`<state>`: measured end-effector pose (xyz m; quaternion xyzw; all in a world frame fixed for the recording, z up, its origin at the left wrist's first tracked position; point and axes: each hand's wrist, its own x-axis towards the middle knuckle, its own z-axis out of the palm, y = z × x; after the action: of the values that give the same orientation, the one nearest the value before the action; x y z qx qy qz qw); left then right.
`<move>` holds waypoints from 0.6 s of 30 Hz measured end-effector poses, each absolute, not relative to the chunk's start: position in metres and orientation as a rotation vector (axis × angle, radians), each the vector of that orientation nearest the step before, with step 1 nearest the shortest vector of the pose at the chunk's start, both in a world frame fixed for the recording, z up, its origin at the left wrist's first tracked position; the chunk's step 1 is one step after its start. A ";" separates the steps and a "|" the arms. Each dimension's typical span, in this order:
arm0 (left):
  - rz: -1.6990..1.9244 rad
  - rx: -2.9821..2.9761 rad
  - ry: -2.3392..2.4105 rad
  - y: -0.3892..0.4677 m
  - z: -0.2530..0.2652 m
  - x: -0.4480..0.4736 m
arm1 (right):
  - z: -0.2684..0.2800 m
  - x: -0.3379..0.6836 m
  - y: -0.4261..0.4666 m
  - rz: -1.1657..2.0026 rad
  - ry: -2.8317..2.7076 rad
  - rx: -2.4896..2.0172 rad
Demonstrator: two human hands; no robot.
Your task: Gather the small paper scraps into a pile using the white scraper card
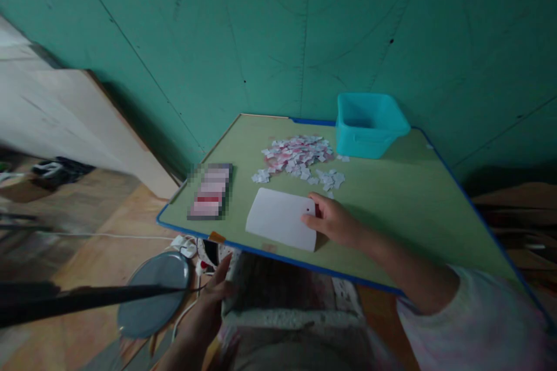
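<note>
My right hand (333, 221) pinches a white sheet of paper (278, 217) at its right edge, thumb on top. The sheet bows slightly just over the table and has a small dark dot near the thumb. My left hand (208, 305) is below the table's front edge, beside my lap, fingers apart and nothing seen in them. Behind the sheet lies a heap of small torn paper pieces (300, 153), white and pinkish. Left of the sheet sits a flat dark-edged phone-like object (211, 191), its face pixelated.
A turquoise plastic bin (374, 127) stands at the back right of the green blue-edged table (404, 203), against the green wall (278, 29). A round grey stool (154, 295), a white power strip (183, 246) and cords are below left. Pale boards (87, 110) lean at left.
</note>
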<state>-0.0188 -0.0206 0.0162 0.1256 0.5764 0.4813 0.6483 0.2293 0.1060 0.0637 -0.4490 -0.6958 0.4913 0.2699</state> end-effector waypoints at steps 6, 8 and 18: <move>1.117 0.294 1.226 -0.028 0.025 -0.006 | 0.062 0.227 0.105 1.339 -1.903 -1.147; 1.122 0.316 1.207 -0.032 0.024 -0.004 | 0.063 0.227 0.106 1.335 -1.915 -1.140; 1.111 0.366 1.288 -0.029 0.020 -0.005 | 0.063 0.230 0.102 1.374 -1.933 -1.104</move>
<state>-0.0053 -0.0292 0.0195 0.1606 0.5660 0.4879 0.6448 0.2297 0.1022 0.0631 -0.4074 -0.7135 0.5073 0.2600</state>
